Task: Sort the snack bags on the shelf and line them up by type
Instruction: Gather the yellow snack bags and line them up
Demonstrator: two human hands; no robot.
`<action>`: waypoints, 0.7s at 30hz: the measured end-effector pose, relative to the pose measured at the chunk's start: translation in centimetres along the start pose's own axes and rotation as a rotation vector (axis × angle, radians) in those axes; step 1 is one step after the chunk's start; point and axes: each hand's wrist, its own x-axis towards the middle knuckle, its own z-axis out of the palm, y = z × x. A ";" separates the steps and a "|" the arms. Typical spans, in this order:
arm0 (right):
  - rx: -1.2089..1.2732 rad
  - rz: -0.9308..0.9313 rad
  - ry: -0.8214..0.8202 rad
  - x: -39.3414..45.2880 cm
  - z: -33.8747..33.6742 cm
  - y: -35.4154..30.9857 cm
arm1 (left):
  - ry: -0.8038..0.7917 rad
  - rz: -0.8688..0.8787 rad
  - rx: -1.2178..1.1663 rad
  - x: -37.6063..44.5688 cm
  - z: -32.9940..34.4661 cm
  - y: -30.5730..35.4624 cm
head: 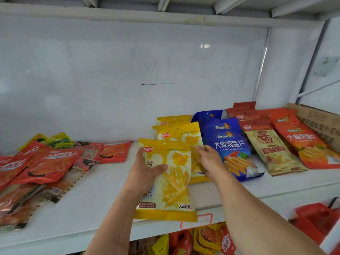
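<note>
the left hand [145, 170] holds a yellow fries bag [171, 183] at its left edge, thumb across the front — the bag overhangs the shelf [103, 196] front. the right hand [207, 159] rests, fingers curled, on the yellow stack [182, 133] just behind — beside the blue bags [228, 144].

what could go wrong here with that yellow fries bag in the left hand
1. The yellow fries bag hangs past the shelf's front edge and is held only by the left hand near its top, so it may slip and drop.
2. The right hand is on the yellow stack, right beside the blue bags; a shove might knock that row askew.
3. The red bags at left lie in a loose overlapping pile and may get mixed.
</note>
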 end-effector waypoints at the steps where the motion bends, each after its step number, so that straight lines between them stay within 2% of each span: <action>1: 0.016 0.021 0.002 0.4 -0.1 0.0 | 0.004 -0.013 0.005 0.3 0.8 -0.1; 5: 0.102 0.092 -0.057 1.3 -0.4 -0.3 | -0.001 -0.073 -0.034 1.4 3.0 -0.6; 10: -0.083 -0.073 -0.126 1.7 -1.2 -0.1 | 0.044 -0.058 0.058 2.2 5.6 -0.7; 14: -0.103 -0.127 -0.172 2.3 -1.3 0.4 | 0.149 -0.063 0.297 3.1 6.9 -1.3; 21: -0.210 -0.155 -0.182 3.7 -0.4 1.2 | 0.192 -0.014 0.359 4.1 8.1 -2.6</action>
